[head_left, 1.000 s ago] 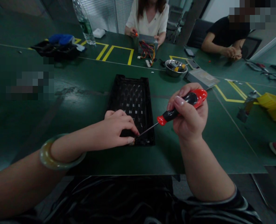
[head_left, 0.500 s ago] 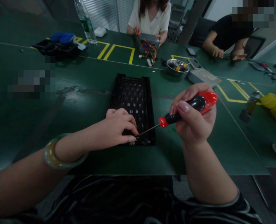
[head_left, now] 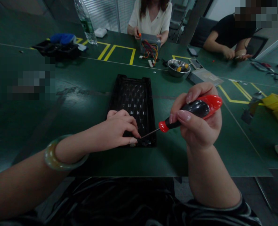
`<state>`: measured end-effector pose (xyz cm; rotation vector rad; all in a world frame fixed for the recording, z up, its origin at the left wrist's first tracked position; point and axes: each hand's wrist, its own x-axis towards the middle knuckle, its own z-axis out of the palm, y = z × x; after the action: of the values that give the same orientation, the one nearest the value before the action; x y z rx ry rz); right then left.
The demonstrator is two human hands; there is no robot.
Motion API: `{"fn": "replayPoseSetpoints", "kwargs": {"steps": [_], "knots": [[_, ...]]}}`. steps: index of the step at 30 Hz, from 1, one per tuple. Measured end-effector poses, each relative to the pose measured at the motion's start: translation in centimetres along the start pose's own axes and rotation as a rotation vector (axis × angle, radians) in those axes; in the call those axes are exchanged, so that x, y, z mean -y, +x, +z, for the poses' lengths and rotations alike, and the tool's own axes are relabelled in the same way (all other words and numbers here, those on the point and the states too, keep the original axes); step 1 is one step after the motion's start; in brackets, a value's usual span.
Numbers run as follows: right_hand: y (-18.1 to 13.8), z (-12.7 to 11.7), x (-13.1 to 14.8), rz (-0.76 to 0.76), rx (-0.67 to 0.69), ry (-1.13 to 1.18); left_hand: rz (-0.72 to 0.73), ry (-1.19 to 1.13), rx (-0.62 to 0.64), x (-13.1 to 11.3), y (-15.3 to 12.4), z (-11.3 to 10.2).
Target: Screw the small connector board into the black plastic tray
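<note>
A black rectangular panel (head_left: pixel 150 103), like a plastic cover with rows of small slots, lies flat on the table before me. My right hand (head_left: pixel 200 122) is closed around the handle of a red and black screwdriver (head_left: pixel 197 109). The thin shaft slopes down to the left, its tip at the panel's near edge. Beside that tip, my left hand (head_left: pixel 122 128) rests on the panel's near end, thumb and fingertips pinched at a small dark part that I cannot make out. A jade-like bangle (head_left: pixel 56 153) circles my left wrist.
Beyond the panel stand a metal bowl (head_left: pixel 178 69) of tools and a flat grey metal box (head_left: pixel 204 78). A person opposite holds a power supply (head_left: pixel 148 45) with coloured wires. Further left are a black tray (head_left: pixel 56 50) and a water bottle (head_left: pixel 87 26); yellow bins (head_left: pixel 276 105) sit right.
The screwdriver's handle has turned in my right hand and dipped slightly, the hand shifting a little right. My left hand stays nearly still. At the far right, the other person's hands have come together.
</note>
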<state>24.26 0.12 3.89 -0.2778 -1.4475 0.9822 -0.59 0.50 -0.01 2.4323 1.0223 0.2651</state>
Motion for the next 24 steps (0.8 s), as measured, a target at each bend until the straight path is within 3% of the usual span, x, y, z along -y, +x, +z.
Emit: {"fn": "replayPoseSetpoints", "kwargs": {"steps": [5, 13, 24], "knots": [[-0.5, 0.3, -0.4, 0.068, 0.109, -0.105, 0.006, -0.012, 0.009, -0.4, 0.0, -0.1], [0.5, 0.0, -0.5, -0.13, -0.145, -0.078, -0.032, 0.013, 0.003, 0.0, -0.1, 0.0], [0.1, 0.8, -1.6, -0.18, -0.131, -0.12, -0.05, -0.007, 0.011, 0.0, 0.1, -0.3]]}}
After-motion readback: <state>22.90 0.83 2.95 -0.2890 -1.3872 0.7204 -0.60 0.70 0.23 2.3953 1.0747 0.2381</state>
